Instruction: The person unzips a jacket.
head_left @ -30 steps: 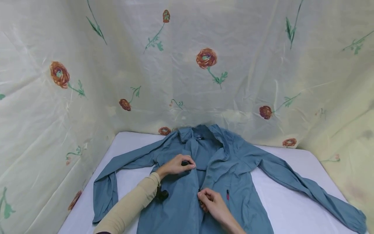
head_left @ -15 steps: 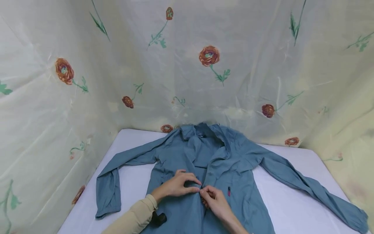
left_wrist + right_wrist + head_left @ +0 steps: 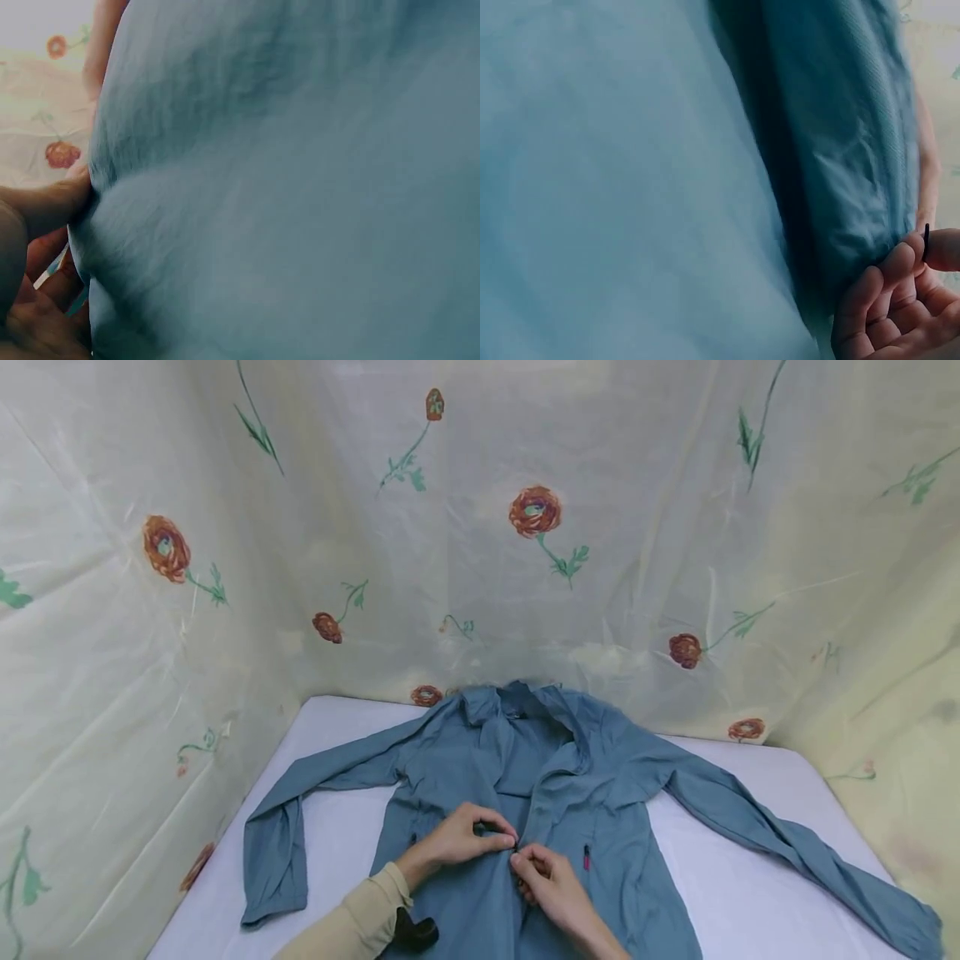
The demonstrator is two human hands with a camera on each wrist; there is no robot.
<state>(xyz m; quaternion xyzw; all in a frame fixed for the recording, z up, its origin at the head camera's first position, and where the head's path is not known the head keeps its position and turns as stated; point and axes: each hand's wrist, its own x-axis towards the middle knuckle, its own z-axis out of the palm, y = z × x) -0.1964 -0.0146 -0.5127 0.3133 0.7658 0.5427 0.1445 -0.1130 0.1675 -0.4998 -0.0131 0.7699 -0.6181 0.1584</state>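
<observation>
A blue shirt (image 3: 525,810) lies flat on a white table (image 3: 750,877) in the lower middle of the head picture, with its collar at the top by the wall and its two sleeves spread out to the left and right. It lies front side up, so the opening down its middle is easy to get at. Both hands meet at that opening, near the bottom middle of the picture. The left hand (image 3: 461,839) comes in from the lower left in a tan sleeve (image 3: 352,922), and its fingers are curled to pinch one edge of the shirt front. The right hand (image 3: 543,881) comes in from the lower right, and its fingers are curled too, pinching the other edge. In the right wrist picture, at the lower right, the fingers (image 3: 889,300) fold around the cloth edge, and a small dark button (image 3: 926,242) shows by the thumb. The two hands touch each other, most likely so the two edges line up and the button can go into its hole. A little red tag (image 3: 586,857) sits on the shirt just right of the hands. A pale curtain with orange flowers (image 3: 534,512) hangs all around the table.
</observation>
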